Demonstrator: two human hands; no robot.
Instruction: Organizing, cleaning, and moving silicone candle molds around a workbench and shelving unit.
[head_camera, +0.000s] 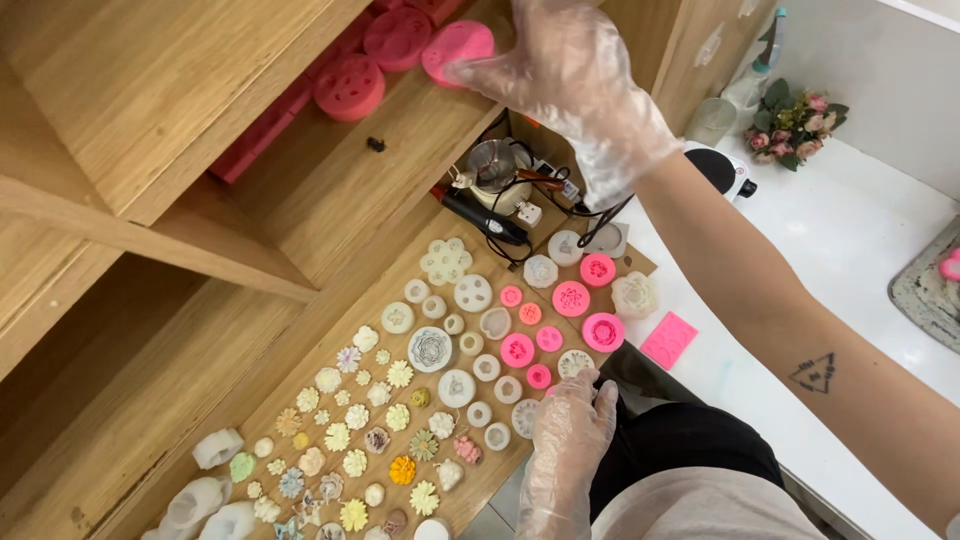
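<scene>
Overhead, shelf unit (150, 90): wooden, fills the left of the frame; its upper shelf holds pink moulds.
Counter (840, 260): white, right of frame, with a pink square mould (668, 340), a black-topped appliance (722, 168) and a small flower bunch (795, 120).
Board (330, 345): wooden, centre to lower left, packed with small flower casts and round moulds; too many whites and creams to count surely.
Pink moulds on board (571, 298): about nine, grouped at centre right.
Pink moulds on shelf (349, 87): three or more round ones at top centre, with a flat pink piece beside them.
Right hand (570, 75): gloved, top centre, fingers closed on the edge of a round pink mould (456, 48) at the shelf.
Left hand (572, 425): gloved, bottom centre, fingers loosely spread, tips resting at the board's near edge beside a white mould (575, 363).
Cup (497, 165): metal, upper centre, among black cables.
</scene>
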